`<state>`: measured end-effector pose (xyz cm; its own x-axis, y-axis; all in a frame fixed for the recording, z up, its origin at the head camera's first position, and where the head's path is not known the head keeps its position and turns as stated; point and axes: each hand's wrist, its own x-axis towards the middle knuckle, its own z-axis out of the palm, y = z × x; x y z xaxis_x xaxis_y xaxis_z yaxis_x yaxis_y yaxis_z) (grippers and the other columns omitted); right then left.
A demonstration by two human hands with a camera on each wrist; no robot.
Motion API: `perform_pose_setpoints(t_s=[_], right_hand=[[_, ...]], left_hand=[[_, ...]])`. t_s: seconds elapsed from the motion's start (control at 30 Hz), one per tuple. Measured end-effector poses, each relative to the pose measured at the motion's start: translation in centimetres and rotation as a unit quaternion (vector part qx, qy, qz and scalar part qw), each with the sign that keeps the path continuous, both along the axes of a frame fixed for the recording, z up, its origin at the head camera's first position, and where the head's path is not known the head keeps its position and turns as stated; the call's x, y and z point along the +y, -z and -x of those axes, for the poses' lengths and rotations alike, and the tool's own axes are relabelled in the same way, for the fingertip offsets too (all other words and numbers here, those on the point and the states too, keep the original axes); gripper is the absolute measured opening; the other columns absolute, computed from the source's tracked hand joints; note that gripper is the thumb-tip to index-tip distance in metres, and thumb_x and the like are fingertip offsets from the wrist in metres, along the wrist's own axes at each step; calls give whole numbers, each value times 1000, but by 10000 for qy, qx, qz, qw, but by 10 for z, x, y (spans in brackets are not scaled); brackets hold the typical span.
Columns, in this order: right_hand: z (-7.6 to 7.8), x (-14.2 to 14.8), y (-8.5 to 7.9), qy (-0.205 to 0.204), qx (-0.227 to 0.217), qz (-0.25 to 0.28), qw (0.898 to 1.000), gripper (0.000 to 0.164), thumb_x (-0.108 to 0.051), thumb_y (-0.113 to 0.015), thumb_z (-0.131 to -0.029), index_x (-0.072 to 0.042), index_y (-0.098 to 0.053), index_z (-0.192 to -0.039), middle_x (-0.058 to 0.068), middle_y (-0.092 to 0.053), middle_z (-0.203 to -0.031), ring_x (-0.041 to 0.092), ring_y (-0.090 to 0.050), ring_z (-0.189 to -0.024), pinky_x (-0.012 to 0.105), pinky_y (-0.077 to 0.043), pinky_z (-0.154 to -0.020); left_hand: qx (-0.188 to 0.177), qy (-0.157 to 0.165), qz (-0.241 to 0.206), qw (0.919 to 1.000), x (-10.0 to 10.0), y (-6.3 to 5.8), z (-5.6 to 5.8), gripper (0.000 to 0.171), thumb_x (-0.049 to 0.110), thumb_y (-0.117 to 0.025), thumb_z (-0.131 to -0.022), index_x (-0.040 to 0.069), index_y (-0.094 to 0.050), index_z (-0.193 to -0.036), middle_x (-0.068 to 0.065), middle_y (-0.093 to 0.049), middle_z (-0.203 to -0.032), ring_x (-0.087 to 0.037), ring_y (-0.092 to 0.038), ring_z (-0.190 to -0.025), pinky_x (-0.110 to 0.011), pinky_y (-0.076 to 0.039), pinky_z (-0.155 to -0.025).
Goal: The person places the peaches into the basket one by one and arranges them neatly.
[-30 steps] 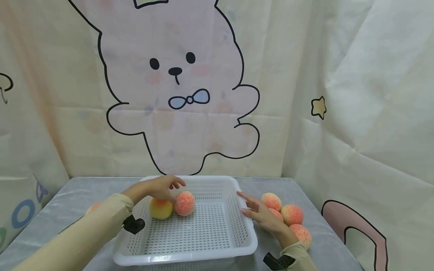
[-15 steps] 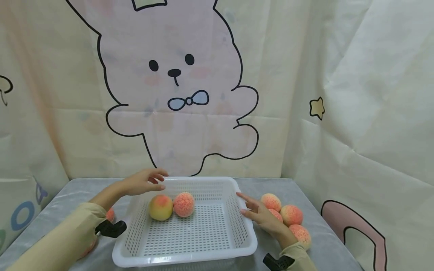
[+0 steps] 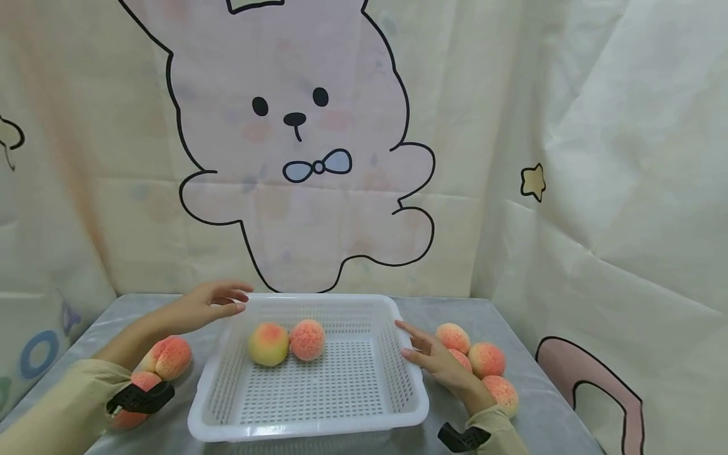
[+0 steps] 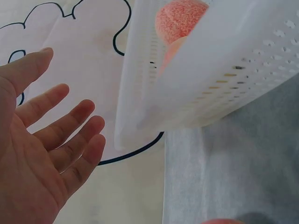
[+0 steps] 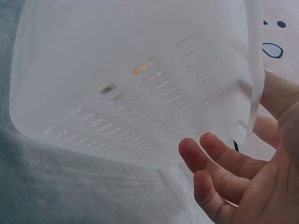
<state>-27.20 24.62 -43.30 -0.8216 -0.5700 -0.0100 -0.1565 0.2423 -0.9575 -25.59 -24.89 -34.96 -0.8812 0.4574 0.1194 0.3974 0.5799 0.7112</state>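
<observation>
My left hand [image 3: 201, 308] hovers past the left rim of a white plastic basket [image 3: 318, 431], fingers spread and holding nothing. In the left wrist view, its bare palm faces the camera beside the basket wall. On the opposite side, my right hand [image 3: 440, 361] holds the basket's right rim. Seen from the right wrist, its thumb and one finger reach over the rim while the other fingers curl below it outside. Inside the basket lie a yellow-red peach [image 3: 268, 345] and a pink speckled peach [image 3: 307, 340], side by side at the back left.
Left of the basket, by my forearm, lie a peach [image 3: 172, 356] and others partly hidden by the wrist camera [image 3: 140, 398]. Several peaches [image 3: 487, 360] cluster beyond my right hand. Grey cloth covers the table [image 3: 443, 306]; a printed curtain [image 3: 341, 221] hangs behind.
My left hand has withdrawn leftward from above the two peaches to outside the basket, uncovering them and the peaches at left. The right hand stays at the rim.
</observation>
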Motion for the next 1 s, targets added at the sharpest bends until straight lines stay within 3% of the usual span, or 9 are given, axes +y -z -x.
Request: perform_pose_setpoints(t_s=[0.23, 0.57, 0.73, 0.8, 0.93, 1.0], right_hand=[[-2, 0, 2, -52, -39, 97, 9999, 66, -24, -56, -105, -16, -23, -162, 26, -38, -157, 24, -60, -123, 33, -57, -94], [-3, 2, 3, 1, 37, 15, 10000, 66, -22, -54, -105, -16, -23, -162, 25, -39, -158, 25, -59, -125, 31, -56, -93], [-5, 2, 2, -18, 45, 17, 10000, 65, -23, -53, -106, -16, -22, -163, 25, -37, -159, 22, -60, -125, 29, -56, -92], [-5, 1, 1, -20, 33, 28, 10000, 65, -22, -53, -106, -16, -22, -163, 25, -37, -159, 22, -60, -124, 30, -57, -91], [-4, 0, -1, -8, 65, -8, 10000, 65, -23, -54, -106, -17, -23, -162, 23, -38, -159, 24, -59, -125, 30, -56, -93], [-4, -2, -1, 18, 94, -72, 9999, 65, -24, -55, -105, -19, -24, -162, 21, -39, -159, 25, -57, -128, 31, -54, -96]], left_hand=[[-67, -48, -34, 10000, -18, 3, -8, 49, 26, -59, -103, 3, -49, -144, -26, -60, -137, -44, -59, -126, -56, -55, -94], [-187, -304, 225, 9991, -43, -4, -25, 49, 30, -53, -105, 8, -46, -148, -24, -58, -141, -47, -56, -128, -56, -55, -91], [-364, -275, 209, 9987, -56, -5, -31, 51, 29, -49, -106, 7, -41, -151, -28, -52, -146, -51, -50, -132, -65, -52, -89], [-397, -307, 226, 9985, -63, -3, -33, 51, 29, -48, -107, 8, -40, -152, -27, -51, -147, -42, -53, -133, -66, -51, -90], [-489, -362, 203, 9979, -80, 1, -40, 50, 28, -47, -107, 12, -38, -154, -24, -50, -149, 2, -57, -122, -64, -52, -90], [-575, -373, 173, 9975, -88, 4, -44, 50, 27, -46, -108, 15, -37, -155, -18, -51, -150, 16, -52, -116, -53, -55, -91]])
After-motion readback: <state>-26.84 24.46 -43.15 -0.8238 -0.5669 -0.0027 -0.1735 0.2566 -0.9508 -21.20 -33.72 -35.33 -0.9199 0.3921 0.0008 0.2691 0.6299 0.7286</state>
